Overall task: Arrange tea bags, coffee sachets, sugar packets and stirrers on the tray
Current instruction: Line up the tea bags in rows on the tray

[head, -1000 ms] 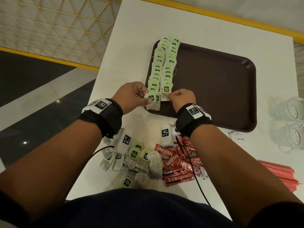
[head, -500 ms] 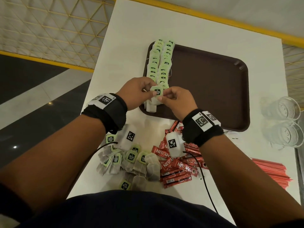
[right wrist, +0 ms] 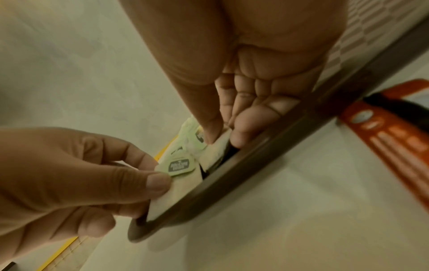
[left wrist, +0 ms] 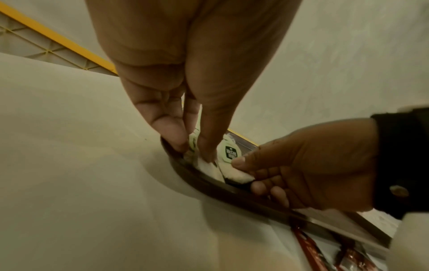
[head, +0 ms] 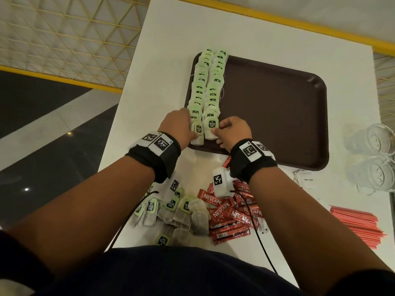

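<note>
Two rows of green-tagged tea bags (head: 206, 88) run down the left side of the brown tray (head: 277, 116). At the rows' near end, my left hand (head: 192, 131) pinches the last tea bag of the left row (head: 197, 134). My right hand (head: 214, 131) pinches the last tea bag of the right row (head: 211, 128). In the left wrist view my left hand (left wrist: 195, 148) has thumb and finger down on its bag (left wrist: 206, 166) by the tray rim (left wrist: 232, 192). In the right wrist view my right hand (right wrist: 223, 141) holds its bag's edge (right wrist: 217, 149).
Loose tea bags (head: 177, 214) and red coffee sachets (head: 230, 214) lie on the white table near my body. Red stirrers (head: 359, 225) lie at the right, a sugar packet (head: 307, 180) below the tray, and two glasses (head: 374, 157) at the right edge.
Half a second ago both hands held one tea bag raised over the tray's near end. They have come down, each now on a bag at the end of a row.
</note>
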Action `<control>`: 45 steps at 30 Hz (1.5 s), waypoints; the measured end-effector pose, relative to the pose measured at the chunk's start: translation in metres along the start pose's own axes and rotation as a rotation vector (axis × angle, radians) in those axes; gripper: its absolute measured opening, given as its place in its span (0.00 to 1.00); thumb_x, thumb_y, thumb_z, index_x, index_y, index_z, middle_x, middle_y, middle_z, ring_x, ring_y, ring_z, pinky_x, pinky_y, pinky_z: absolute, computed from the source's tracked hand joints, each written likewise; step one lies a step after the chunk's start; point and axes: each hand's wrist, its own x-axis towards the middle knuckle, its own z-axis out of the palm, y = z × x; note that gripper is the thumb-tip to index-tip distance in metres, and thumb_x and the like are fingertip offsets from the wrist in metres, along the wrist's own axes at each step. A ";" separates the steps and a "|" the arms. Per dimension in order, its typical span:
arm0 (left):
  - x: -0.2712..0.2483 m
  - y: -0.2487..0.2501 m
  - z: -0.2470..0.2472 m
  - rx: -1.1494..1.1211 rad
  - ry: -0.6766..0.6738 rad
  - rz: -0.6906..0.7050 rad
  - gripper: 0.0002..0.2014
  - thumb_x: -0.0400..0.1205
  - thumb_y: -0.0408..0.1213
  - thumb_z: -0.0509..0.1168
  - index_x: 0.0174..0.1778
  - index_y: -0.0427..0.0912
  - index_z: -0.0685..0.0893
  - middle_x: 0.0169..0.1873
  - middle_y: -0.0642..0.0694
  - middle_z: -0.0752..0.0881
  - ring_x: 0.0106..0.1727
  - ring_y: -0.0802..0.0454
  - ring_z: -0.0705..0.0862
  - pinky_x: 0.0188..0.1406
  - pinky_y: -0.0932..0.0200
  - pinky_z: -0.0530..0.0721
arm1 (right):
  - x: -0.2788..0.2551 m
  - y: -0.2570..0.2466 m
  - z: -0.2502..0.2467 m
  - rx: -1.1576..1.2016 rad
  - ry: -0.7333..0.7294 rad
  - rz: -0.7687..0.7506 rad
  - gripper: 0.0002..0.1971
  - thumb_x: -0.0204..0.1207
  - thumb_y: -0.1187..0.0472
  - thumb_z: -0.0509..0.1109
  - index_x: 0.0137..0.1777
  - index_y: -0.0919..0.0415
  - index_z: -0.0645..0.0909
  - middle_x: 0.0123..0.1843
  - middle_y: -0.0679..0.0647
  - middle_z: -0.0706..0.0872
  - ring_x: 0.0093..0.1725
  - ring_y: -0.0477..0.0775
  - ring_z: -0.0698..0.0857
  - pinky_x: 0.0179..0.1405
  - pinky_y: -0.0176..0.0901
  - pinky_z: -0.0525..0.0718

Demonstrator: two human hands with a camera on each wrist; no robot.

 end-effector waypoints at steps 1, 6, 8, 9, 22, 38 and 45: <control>0.000 0.002 0.000 0.012 0.004 0.001 0.17 0.76 0.38 0.76 0.55 0.36 0.78 0.50 0.39 0.86 0.53 0.40 0.83 0.52 0.49 0.81 | 0.000 -0.002 0.001 0.001 0.006 0.003 0.10 0.73 0.58 0.78 0.46 0.56 0.78 0.40 0.57 0.89 0.30 0.51 0.87 0.35 0.52 0.91; 0.000 0.004 -0.001 0.046 0.019 -0.001 0.12 0.80 0.33 0.69 0.56 0.34 0.79 0.51 0.36 0.86 0.54 0.38 0.83 0.53 0.47 0.81 | 0.004 -0.006 0.004 -0.149 0.042 -0.018 0.11 0.71 0.53 0.78 0.41 0.55 0.78 0.41 0.52 0.86 0.41 0.55 0.87 0.42 0.50 0.88; -0.001 0.004 -0.001 0.036 0.020 -0.008 0.12 0.79 0.33 0.70 0.56 0.34 0.79 0.51 0.37 0.86 0.54 0.38 0.83 0.52 0.48 0.81 | 0.001 -0.006 0.001 -0.205 0.048 -0.043 0.11 0.73 0.51 0.76 0.44 0.56 0.79 0.41 0.50 0.83 0.42 0.52 0.83 0.40 0.42 0.79; -0.001 0.004 -0.001 0.028 0.023 -0.012 0.12 0.79 0.34 0.70 0.56 0.34 0.78 0.51 0.37 0.86 0.54 0.38 0.83 0.51 0.49 0.80 | 0.000 -0.005 0.000 -0.205 0.062 -0.061 0.12 0.73 0.50 0.76 0.46 0.57 0.79 0.41 0.50 0.82 0.41 0.51 0.82 0.38 0.41 0.77; -0.005 0.008 0.000 -0.018 0.065 -0.024 0.16 0.80 0.39 0.70 0.58 0.33 0.79 0.53 0.36 0.85 0.55 0.39 0.83 0.51 0.51 0.79 | -0.002 -0.010 -0.003 -0.180 0.137 -0.100 0.13 0.78 0.51 0.72 0.54 0.60 0.80 0.40 0.48 0.83 0.43 0.49 0.83 0.44 0.43 0.81; 0.003 -0.006 0.005 -0.069 0.059 -0.024 0.15 0.75 0.32 0.75 0.54 0.36 0.80 0.48 0.39 0.86 0.51 0.40 0.83 0.52 0.47 0.81 | 0.011 -0.060 -0.003 0.112 0.099 -0.060 0.24 0.88 0.47 0.55 0.73 0.64 0.74 0.64 0.52 0.82 0.62 0.50 0.80 0.63 0.43 0.75; 0.005 -0.010 0.007 -0.081 0.065 -0.026 0.14 0.74 0.33 0.74 0.52 0.38 0.79 0.47 0.41 0.84 0.49 0.41 0.82 0.46 0.53 0.77 | 0.044 -0.086 -0.004 0.256 0.066 0.038 0.35 0.82 0.35 0.49 0.81 0.58 0.67 0.79 0.57 0.73 0.76 0.59 0.73 0.78 0.55 0.69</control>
